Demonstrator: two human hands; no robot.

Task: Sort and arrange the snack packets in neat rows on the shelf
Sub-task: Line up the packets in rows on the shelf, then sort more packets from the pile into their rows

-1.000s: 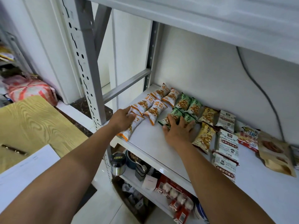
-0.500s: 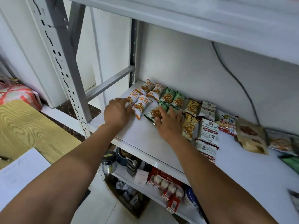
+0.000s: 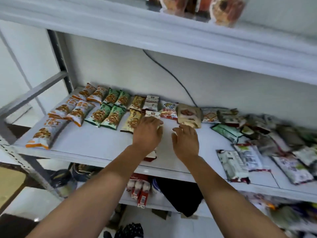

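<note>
Support: white shelf (image 3: 96, 145).
Left: orange packets (image 3: 75, 109), green packets (image 3: 109, 110), yellow packets (image 3: 134, 114), in rows.
Right: mixed packets (image 3: 257, 145), unsorted.

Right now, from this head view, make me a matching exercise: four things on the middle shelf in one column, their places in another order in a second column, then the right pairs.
Things
1. orange packets
2. green packets
3. brown pouch
4. jumbled heap of packets

Places
A. far right of the shelf
B. just beyond the fingertips of the right hand
C. left end of the shelf
D. between the orange packets and the yellow packets

Pairs: 1-C, 2-D, 3-B, 4-A
</note>
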